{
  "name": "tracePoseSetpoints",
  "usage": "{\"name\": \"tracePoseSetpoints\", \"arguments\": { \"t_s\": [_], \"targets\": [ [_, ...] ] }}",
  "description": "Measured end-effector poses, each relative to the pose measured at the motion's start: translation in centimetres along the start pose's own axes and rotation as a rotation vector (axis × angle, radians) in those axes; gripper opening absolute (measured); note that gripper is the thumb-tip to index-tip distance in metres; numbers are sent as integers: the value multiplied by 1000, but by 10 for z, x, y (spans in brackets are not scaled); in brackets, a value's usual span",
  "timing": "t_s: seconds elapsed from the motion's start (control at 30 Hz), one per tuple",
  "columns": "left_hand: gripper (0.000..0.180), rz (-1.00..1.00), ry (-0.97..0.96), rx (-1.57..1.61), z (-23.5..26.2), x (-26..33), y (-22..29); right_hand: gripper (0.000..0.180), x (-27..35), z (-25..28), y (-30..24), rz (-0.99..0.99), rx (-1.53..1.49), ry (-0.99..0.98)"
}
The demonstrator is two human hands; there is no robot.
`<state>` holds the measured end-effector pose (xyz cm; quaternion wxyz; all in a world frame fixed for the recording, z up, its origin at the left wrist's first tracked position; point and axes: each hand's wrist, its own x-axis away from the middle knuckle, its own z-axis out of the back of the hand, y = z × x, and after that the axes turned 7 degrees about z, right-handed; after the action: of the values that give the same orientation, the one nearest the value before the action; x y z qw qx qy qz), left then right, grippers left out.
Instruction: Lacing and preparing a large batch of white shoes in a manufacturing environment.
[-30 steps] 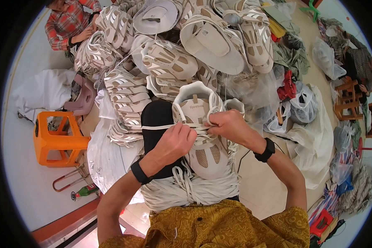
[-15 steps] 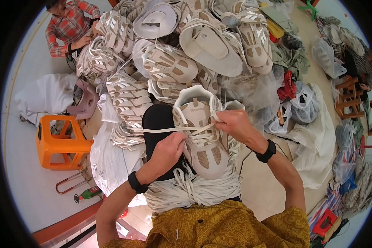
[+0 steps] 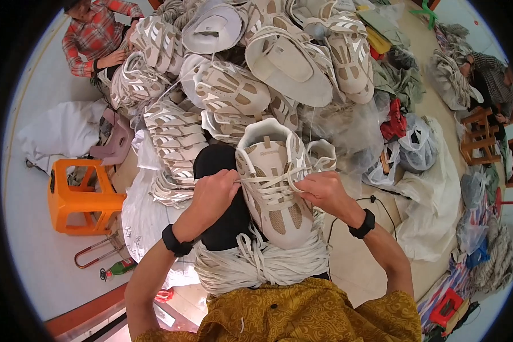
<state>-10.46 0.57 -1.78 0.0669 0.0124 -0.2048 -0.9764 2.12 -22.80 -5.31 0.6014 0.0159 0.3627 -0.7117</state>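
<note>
A beige and white sneaker upper (image 3: pixel 288 225) lies toe toward me on my lap, its tongue and padded collar facing away. Flat cream shoelace (image 3: pixel 272 191) crosses its eyelets in several rows. My left hand (image 3: pixel 215 196) is closed on one lace end, left of the upper, over a black pad (image 3: pixel 228 231). The lace runs taut from it to the eyelets. My right hand (image 3: pixel 323 191) pinches the lace at the right eyelet row, touching the upper's side. Below the upper, a thick bundle of cream laces (image 3: pixel 256 268) rests across my lap.
Sneaker uppers (image 3: pixel 233 91) are heaped in front, with a stacked row (image 3: pixel 176 139) at left. An orange stool (image 3: pixel 82 196) and a green bottle (image 3: pixel 118 268) stand or lie left. Plastic bags (image 3: pixel 419 145) sit right. Another person (image 3: pixel 100 37) works at far left.
My left hand has moved left and away from me, drawing the lace out beside the upper. My right hand has shifted slightly down, still at the right eyelets.
</note>
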Motion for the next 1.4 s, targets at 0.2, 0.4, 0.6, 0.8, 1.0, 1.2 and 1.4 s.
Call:
{"name": "tracePoseSetpoints", "arguments": {
  "t_s": [0.2,0.4,0.6,0.8,1.0,1.2,1.4],
  "targets": [
    [8,6,-27,85,12,-3,-8,10,-21,20,15,-391,-659,-206],
    [7,-90,-64,27,31,-5,-17,14,-58,35,33,-374,-561,-636],
    [12,-59,88,-200,47,25,-66,16,-63,14,21,-43,-106,-399],
    [24,-133,336,-479,42,17,-44,10,-18,36,31,-659,-596,-60],
    [22,365,222,-192,56,12,-37,13,25,150,81,-436,-267,201],
    [27,293,175,1543,63,7,-33,27,113,324,120,-360,-1242,868],
    [18,48,326,2045,123,33,-123,26,170,403,138,-209,-1090,1118]
  ]
}}
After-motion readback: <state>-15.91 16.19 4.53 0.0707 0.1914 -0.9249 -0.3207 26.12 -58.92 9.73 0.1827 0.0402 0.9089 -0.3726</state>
